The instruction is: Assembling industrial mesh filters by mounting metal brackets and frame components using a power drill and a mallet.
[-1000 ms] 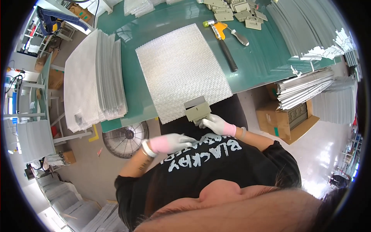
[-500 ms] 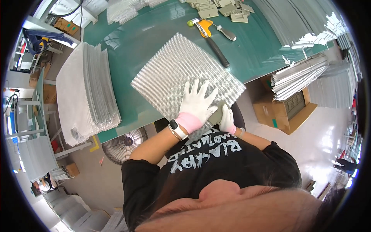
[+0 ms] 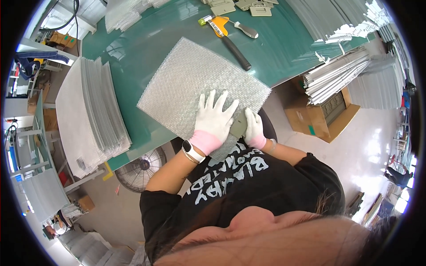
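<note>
A square sheet of silvery expanded metal mesh [image 3: 195, 84] lies on the green table [image 3: 146, 44], its near corner hanging over the front edge. My left hand [image 3: 215, 119], in a white glove with a pink cuff, lies flat and spread on the sheet's near part. My right hand [image 3: 253, 128], gloved the same way, grips a small grey block [image 3: 239, 125] pressed against the mesh edge beside my left hand.
A tall stack of mesh sheets [image 3: 91, 111] stands at the table's left end. A hammer with a black handle [image 3: 230, 37] and several grey blocks [image 3: 222, 6] lie farther back. Bundled white metal strips [image 3: 337, 73] and a cardboard box [image 3: 319, 117] sit to the right. A fan [image 3: 140, 170] stands below.
My left hand rose from near my chest and landed flat on the mesh. The sheet has been turned and slid nearer to me; my right hand keeps the grey block at its edge.
</note>
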